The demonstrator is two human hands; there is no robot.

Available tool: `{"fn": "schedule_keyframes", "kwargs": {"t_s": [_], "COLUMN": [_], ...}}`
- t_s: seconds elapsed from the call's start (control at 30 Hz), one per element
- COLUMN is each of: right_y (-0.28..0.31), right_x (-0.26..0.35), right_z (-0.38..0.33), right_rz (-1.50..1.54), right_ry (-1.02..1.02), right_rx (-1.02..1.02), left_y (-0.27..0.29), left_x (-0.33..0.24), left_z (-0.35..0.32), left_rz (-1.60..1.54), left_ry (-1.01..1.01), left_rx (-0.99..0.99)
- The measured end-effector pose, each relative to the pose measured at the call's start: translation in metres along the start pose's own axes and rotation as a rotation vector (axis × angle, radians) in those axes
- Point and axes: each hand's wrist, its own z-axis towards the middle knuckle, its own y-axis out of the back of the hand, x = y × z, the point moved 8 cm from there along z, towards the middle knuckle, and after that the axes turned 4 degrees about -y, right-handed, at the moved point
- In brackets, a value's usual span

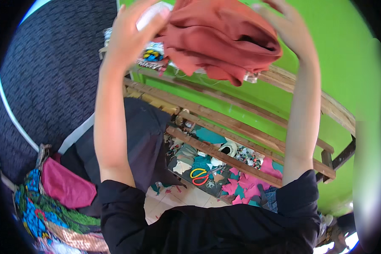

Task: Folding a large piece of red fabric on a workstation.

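Observation:
A folded bundle of rust-red cloth (220, 40) sits at the top of the head view, over a wooden rack against the wall. My left hand (135, 34) is raised at its left side, fingers spread and thumb pointing at the cloth's edge. On the other side, my right hand (290, 27) is also open, its fingertips close to the cloth's upper right edge. Whether either hand touches the cloth is hard to tell. Beneath the bundle's left end lie patterned fabrics (152, 56), one of them blue and yellow.
Wooden rails (224, 108) of the rack run along a green wall (347, 72). Below them are scissors (199, 175) with yellow and red handles, among pink scraps (245, 186) and teal scraps. Dark cloth (135, 135) and a magenta fabric (67, 182) lie at the left.

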Motion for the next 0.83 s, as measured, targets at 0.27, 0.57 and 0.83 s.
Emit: {"fn": "schedule_keyframes", "kwargs": {"t_s": [0.27,0.57,0.83], "right_y": [-0.038,-0.255,-0.282], "right_x": [0.118,0.253,0.413], "right_z": [-0.139,-0.331,-0.451], "right_rz": [0.453,0.932,1.130], "right_ry": [0.373,0.346,0.400], "right_rx": [-0.148,0.763,1.115], "left_y": [0.026,0.180,0.388], "left_x": [-0.108,-0.110,-0.187], "left_z": [-0.153,-0.391,-0.538], "left_rz": [0.018,0.119,0.431], "left_ry": [-0.034,0.913,1.454], "left_rx": [0.276,0.378,0.058]}}
